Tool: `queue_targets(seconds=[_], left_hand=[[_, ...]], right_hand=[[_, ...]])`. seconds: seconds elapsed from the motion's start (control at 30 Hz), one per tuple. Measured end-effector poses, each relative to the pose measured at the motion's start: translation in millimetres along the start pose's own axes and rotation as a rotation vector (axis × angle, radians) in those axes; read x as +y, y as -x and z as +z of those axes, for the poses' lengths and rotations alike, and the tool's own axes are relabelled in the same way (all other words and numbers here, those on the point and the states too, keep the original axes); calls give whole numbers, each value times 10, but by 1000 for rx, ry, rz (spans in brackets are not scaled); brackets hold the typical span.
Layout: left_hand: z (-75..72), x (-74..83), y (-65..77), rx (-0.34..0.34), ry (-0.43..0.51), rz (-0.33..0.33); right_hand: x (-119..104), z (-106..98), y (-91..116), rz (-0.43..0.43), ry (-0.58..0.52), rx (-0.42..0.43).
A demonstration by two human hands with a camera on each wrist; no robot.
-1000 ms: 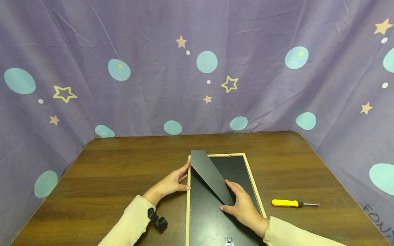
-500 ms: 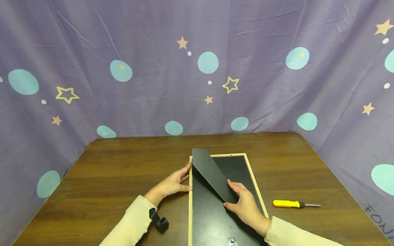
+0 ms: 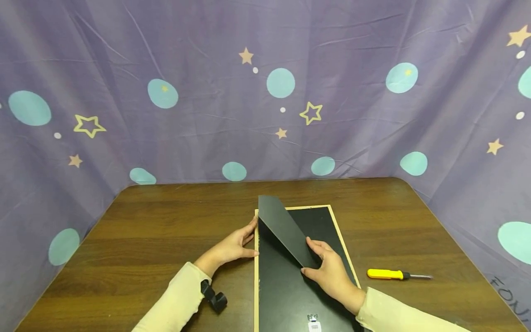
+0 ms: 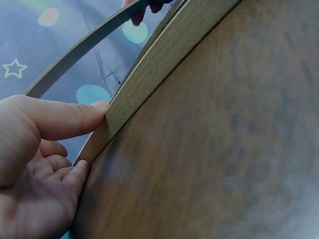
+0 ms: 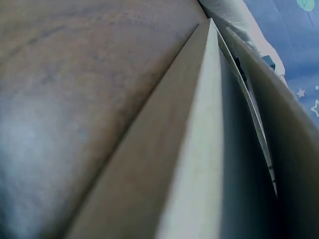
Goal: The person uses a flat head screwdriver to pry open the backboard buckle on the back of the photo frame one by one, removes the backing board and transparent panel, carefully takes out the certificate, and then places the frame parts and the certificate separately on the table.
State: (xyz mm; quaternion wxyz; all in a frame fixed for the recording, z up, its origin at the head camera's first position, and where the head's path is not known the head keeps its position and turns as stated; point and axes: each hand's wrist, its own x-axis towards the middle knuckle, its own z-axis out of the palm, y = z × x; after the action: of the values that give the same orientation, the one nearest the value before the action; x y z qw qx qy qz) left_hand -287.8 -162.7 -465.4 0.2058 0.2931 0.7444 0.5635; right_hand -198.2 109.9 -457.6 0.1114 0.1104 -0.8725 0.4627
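A picture frame with a pale wooden rim [image 3: 256, 286] lies back side up on the table, its black backboard [image 3: 282, 290] showing. My right hand [image 3: 329, 272] pinches the lower part of the black easel stand [image 3: 282, 223] between thumb and fingers. The stand slants up from the board. My left hand [image 3: 232, 244] rests against the frame's left side, thumb and fingertips touching the rim. In the left wrist view, the thumb of my left hand [image 4: 65, 117] presses the frame's side [image 4: 154, 74]. The right wrist view shows the rim [image 5: 194, 164] and the stand's edge [image 5: 279, 94], no right hand.
A yellow-handled screwdriver [image 3: 387, 274] lies on the brown wooden table [image 3: 186, 207] to the right of the frame. A small metal hanger [image 3: 314, 324] sits on the backboard near the bottom of the view. A patterned purple curtain [image 3: 199, 92] hangs behind the table.
My right hand has moved slightly up and right, and the stand's top end has risen a little from the board. My left hand has stayed at the rim.
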Motion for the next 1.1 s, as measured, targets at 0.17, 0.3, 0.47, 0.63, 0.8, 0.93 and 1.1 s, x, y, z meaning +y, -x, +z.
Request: queue_targets(seconds=[0.17, 0.3, 0.47, 0.63, 0.8, 0.93, 1.1], left_hand=[[7, -9, -15, -4, 2, 11], [18, -15, -20, 3, 11, 30], [7, -13, -4, 15, 9, 30], [3, 1, 6, 9, -15, 19], [8, 5, 4, 16, -12, 7], [4, -2, 3, 14, -14, 9], [4, -1, -2, 14, -17, 12]], right_hand=[[11, -24, 12, 10, 7, 3], [51, -56, 49, 2, 18, 22], [109, -116, 60, -20, 16, 36], [159, -186, 61, -20, 21, 37], [213, -245, 64, -14, 31, 34], [242, -259, 55, -8, 63, 11], [244, -268, 37, -1, 70, -29]])
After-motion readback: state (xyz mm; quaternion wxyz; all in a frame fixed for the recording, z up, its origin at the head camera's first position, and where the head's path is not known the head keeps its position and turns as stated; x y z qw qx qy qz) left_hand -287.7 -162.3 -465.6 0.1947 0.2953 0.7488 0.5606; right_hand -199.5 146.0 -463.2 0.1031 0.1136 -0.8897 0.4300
